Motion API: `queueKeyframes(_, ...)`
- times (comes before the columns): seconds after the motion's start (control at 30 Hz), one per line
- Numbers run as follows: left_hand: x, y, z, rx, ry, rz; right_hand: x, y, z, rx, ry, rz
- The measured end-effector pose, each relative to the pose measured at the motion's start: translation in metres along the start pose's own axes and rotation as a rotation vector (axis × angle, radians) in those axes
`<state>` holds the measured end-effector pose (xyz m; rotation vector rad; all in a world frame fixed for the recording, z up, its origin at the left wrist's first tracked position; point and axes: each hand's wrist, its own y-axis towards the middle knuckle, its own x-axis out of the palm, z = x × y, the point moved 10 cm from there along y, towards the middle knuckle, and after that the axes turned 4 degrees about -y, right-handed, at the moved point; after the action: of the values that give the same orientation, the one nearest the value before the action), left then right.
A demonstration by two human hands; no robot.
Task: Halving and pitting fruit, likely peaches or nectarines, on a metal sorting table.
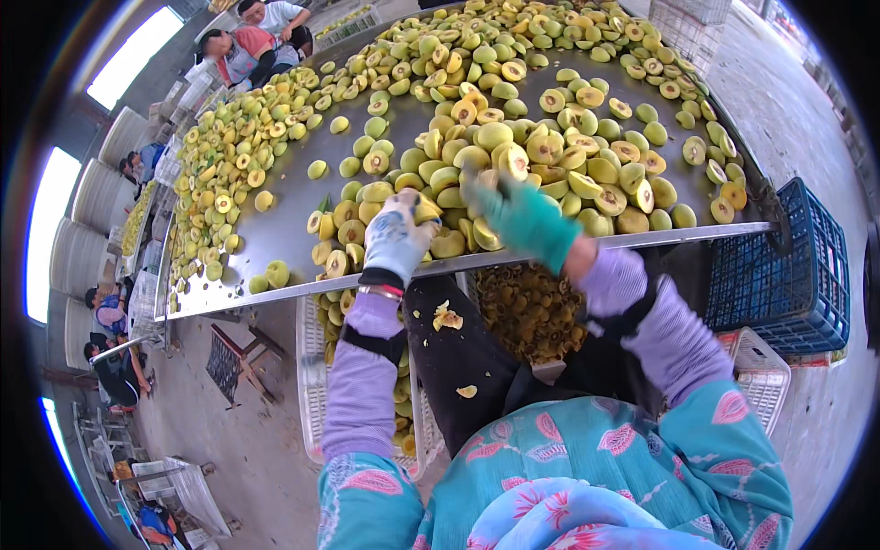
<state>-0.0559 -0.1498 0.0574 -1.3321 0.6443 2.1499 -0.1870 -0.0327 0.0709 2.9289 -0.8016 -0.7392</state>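
Observation:
A metal sorting table [298,215] slopes away in front of me, heaped with yellow-green halved stone fruit [541,147]. Many halves lie cut side up and show brown centres. My left hand [396,236], in a white and blue glove, is at the table's front edge with its fingers closed around a yellow fruit half [427,211]. To its right, my right hand [530,218] in a green glove reaches over the heap. Its fingertips are smeared by motion, so what they hold, if anything, does not show.
Under the table edge, a white crate [310,394] holds more fruit, beside a container of brown pieces [532,312]. Fruit scraps [447,317] lie on my dark trousers. Blue crates [788,275] stand at right, a low stool [240,362] at left. Other people [252,55] sit beyond the table.

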Motion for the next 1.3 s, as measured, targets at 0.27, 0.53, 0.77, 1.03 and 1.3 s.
queueKeyframes(0.27,0.056,-0.056,0.008,-0.278,-1.753,0.047,0.05,-0.069,0.005,-0.115,-0.182,-0.101)
queueKeyframes(0.53,0.043,-0.061,0.042,-0.094,-1.262,0.162,0.03,-0.075,0.029,-0.052,-0.073,0.041)
queueKeyframes(0.77,0.034,-0.068,0.051,0.098,-0.96,0.336,0.037,-0.075,0.037,-0.045,-0.049,-0.04)
queueKeyframes(1.03,0.038,-0.065,0.066,0.299,-0.681,0.104,0.053,-0.085,0.067,0.138,0.102,-0.103)
queueKeyframes(1.3,0.053,-0.063,0.057,0.246,-0.675,0.279,0.078,-0.115,0.061,0.692,0.763,-0.345)
